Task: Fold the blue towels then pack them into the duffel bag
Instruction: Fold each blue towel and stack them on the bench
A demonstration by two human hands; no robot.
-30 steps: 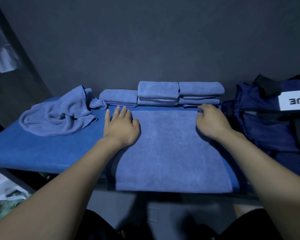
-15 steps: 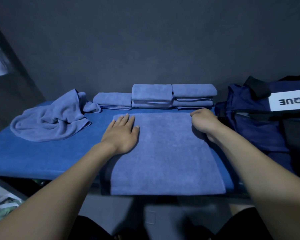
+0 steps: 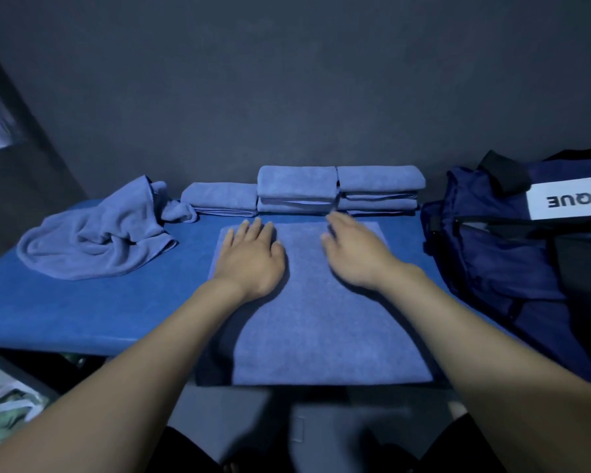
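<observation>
**Hands flat on a half-folded blue towel**

Palms down, both of my hands lie on the flat towel point(image 3: 321, 312) spread before me. My left hand point(image 3: 251, 259) presses its far left part with fingers straight and close together, grasping nothing. My right hand point(image 3: 354, 252) is released too, fingers extended and slightly blurred, over the towel's far middle; whether it fully touches the cloth I cannot tell. The towel lies smooth on the blue table point(image 3: 65, 308), its near edge at the table's front edge.

Beyond my fingertips, against the dark wall point(image 3: 287, 97), stands a row of folded towels point(image 3: 335, 191): one low on the left, two higher piles beside it, touching one another. To the far left lies a crumpled towel point(image 3: 96, 237), unfolded, one corner reaching the lowest folded one.

On the right, the navy duffel bag point(image 3: 498, 254) rests at the table's end, just beside the flat towel. Its white label point(image 3: 570, 199) reads upside down; the visible letters are "VQUE", the rest cut off by the frame edge. A black strap point(image 3: 504, 172) lies above the label.
</observation>
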